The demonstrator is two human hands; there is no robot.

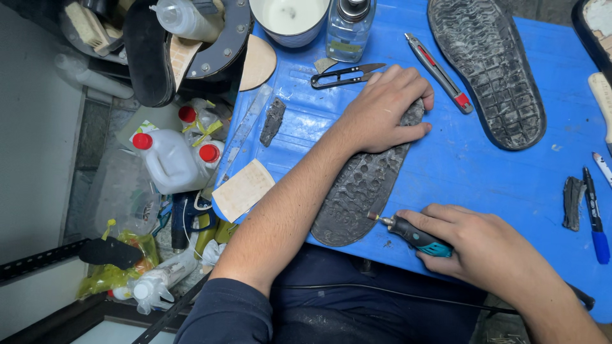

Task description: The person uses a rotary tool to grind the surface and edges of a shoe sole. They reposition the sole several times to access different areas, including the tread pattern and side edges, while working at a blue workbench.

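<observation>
Head view, looking straight down: a dark grey shoe sole (360, 185) lies flat on the blue worktop (484, 172), its bumpy underside up, running from the near edge of the worktop away toward the far left. The left hand (386, 108) is spread flat over the far end of this sole, fingers together and pressing down on it, thumb along its right side. The right hand (475, 245) sits at the near edge, just to the right of the sole's near end, and is closed around a small rotary tool (414, 236) with a teal and black body. The tool's metal tip (376, 218) meets the sole's right edge near its near end. A thin black cable (395, 294) trails from under the right hand across the person's lap.

Beyond the left hand's fingertips lie black thread snips (347, 75), and just to the right of that hand a grey and red utility knife (440, 73). Farther right of both hands rests 1 more black sole (488, 70), tread up. To the right of the right hand, well apart, lie a dark scrap (574, 202) and a blue-capped marker (594, 207). Left of the left forearm sit a tan sanding sheet (243, 189), a small dark sliver (273, 121) and a clear ruler (245, 130). Past the snips stand a white bowl (290, 19) and a clear glass bottle (349, 28). Off the worktop's left edge, below, 3 red-capped white jugs (169, 162) cluster on the floor.
</observation>
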